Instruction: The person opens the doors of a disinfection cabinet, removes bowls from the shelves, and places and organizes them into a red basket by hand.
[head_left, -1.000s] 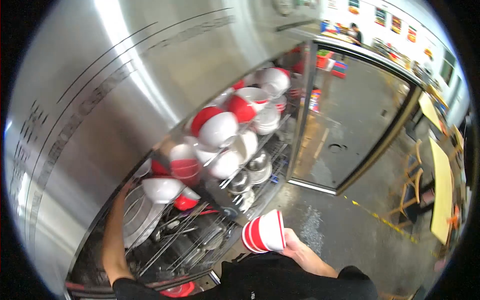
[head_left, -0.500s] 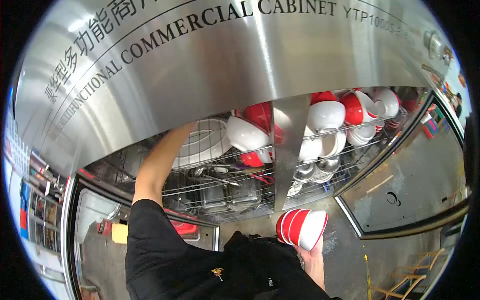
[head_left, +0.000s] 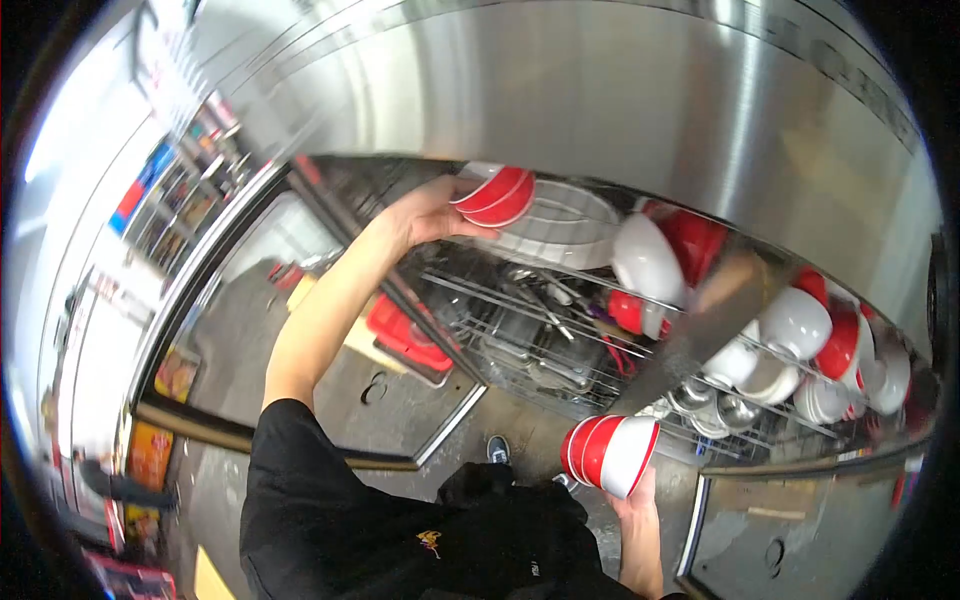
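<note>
My left hand (head_left: 440, 213) is wrapped round red-and-white bowls (head_left: 500, 197) at the upper left opening of the steel cabinet, beside a large oval white dish (head_left: 560, 228). Lower down, in front of the cabinet, my right hand (head_left: 632, 498) grips a nested stack of red-and-white striped bowls (head_left: 610, 452), which lies tilted on its side. The palm of my right hand is partly hidden behind the stack.
Wire shelves hold white bowls (head_left: 645, 258), red bowls (head_left: 840, 345), metal bowls (head_left: 738, 412) and utensils. A glass door (head_left: 450, 430) stands open on the left, another (head_left: 700, 510) on the right. A post (head_left: 690, 345) divides the cabinet. A red tray (head_left: 405, 335) shows behind the left door.
The view has swung left. My left hand, earlier hidden inside the cabinet, now shows at its opening with bowls in it. The bowl stack stays in my right hand.
</note>
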